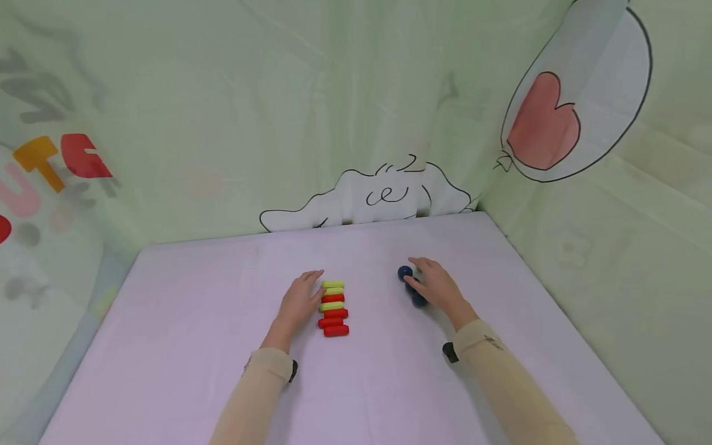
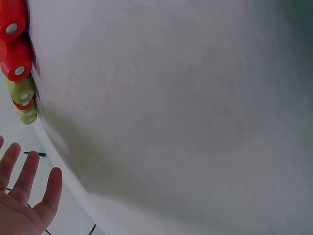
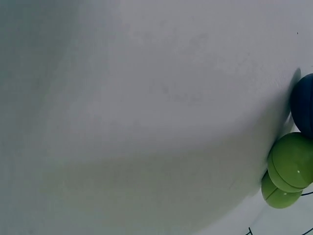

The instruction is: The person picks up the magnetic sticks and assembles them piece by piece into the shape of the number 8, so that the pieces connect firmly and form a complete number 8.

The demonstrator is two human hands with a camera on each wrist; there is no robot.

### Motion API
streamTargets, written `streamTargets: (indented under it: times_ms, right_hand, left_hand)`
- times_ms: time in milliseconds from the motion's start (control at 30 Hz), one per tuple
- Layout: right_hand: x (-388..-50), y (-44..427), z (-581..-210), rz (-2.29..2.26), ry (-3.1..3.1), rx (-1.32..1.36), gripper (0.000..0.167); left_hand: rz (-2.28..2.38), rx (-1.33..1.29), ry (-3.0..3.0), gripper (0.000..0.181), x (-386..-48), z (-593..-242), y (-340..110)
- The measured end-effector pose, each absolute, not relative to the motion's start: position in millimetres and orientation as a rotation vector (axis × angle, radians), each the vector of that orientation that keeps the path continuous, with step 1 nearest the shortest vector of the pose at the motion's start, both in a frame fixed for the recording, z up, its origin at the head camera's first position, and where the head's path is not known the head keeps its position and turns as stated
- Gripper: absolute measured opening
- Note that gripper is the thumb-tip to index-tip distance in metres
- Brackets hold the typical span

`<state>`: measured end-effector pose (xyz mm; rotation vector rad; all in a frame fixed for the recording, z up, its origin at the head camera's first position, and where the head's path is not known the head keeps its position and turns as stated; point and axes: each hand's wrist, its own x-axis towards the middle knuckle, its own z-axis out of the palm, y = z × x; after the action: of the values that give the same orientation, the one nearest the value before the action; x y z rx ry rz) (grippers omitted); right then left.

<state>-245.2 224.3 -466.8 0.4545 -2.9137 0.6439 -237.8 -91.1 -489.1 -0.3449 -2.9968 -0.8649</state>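
"Seven red and yellow cylinders (image 1: 336, 314) lined up on the tabletop (image 1: 378, 383), so that half's done?"

"Looks like it. Left grip (image 1: 297, 303) is loosely spread beside them. Blue balls (image 1: 405, 272) and green balls (image 3: 292, 161) are by the right grip (image 1: 439, 287), can't tell if it's pinching any. Guessing those still need tidying."

The place is a curtained-off space: pale green sheets (image 1: 250, 111) hang at the left, back and right of a bench (image 1: 167, 346) with a plain lilac top. They bear cartoon prints, among them a balloon (image 1: 617, 80) with a red heart (image 1: 542, 127) and bright letters (image 1: 40, 159). Whether this is a home, lab or office cannot be told.
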Motion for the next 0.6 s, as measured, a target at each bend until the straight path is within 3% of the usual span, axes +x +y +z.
streamTargets:
  times_ms: [600]
  right_hand:
    - [-257, 212, -475, 0.638, -2.995, 0.329, 0.046]
  left_hand:
    - [-1.06, -0.166, -2.968, 0.031, -242, -488, -76]
